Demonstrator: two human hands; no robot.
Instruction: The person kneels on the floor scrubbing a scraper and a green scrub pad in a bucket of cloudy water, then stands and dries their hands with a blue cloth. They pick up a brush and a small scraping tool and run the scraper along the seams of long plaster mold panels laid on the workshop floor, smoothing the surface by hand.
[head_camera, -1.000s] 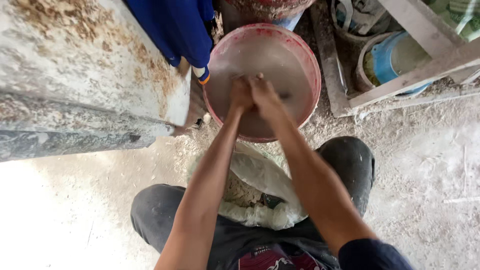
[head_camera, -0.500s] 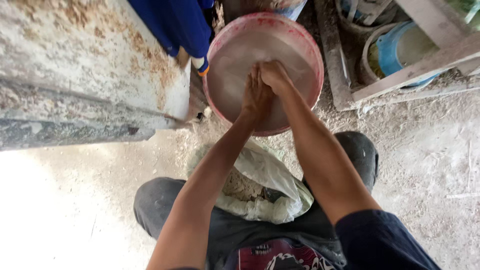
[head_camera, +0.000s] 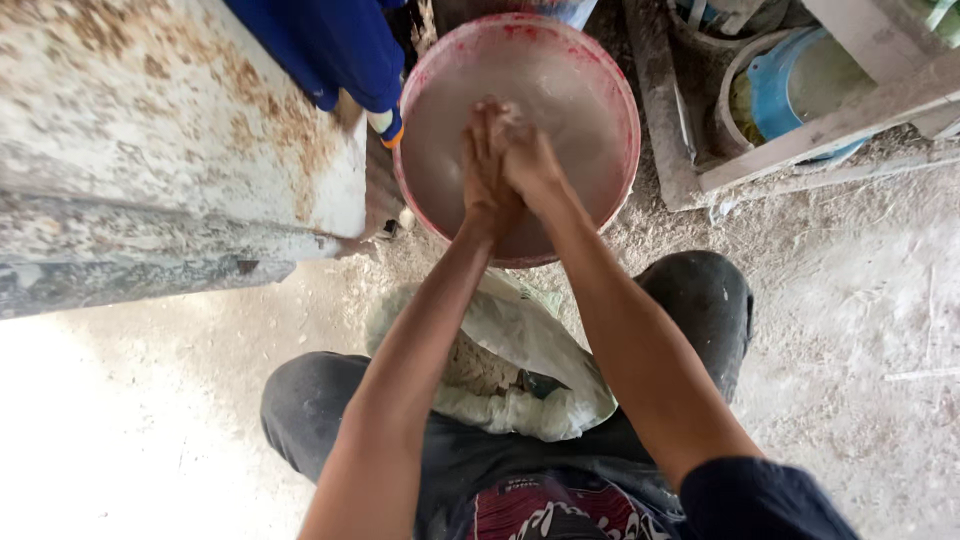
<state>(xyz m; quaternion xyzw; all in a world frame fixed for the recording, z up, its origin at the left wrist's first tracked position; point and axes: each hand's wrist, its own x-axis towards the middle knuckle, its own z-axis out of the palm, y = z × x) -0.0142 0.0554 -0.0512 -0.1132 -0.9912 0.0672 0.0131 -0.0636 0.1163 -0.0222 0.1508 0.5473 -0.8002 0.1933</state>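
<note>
Pinkish-red plastic basin (head_camera: 517, 135) full of cloudy grey water sits on the dirt floor (head_camera: 850, 330), right in front of the person's knees and up against the corner of a rough concrete slab (head_camera: 150, 150). Both hands are over the middle of it, left hand (head_camera: 487, 170) and right hand (head_camera: 525, 150) pressed palm to palm, fingers flat, so the grip isn't closed on anything that I can see, just hand against hand.

Handling-wise I'd guess that basin is heavy with all that water and sloshy, and the thin plastic wall probably flexes. Wet rim looks slippery too, so two hands on opposite sides of the rim seems the sane way to take it.

Between the knees lies a crumpled pale sack (head_camera: 510, 370), soft and floppy. Floor is dusty, gritty and uneven. Blue cloth (head_camera: 340, 45) hangs at the slab's edge, and a wooden frame (head_camera: 800, 130) with a blue tub (head_camera: 790, 85) sits to the right. Pretty cramped spot.
</note>
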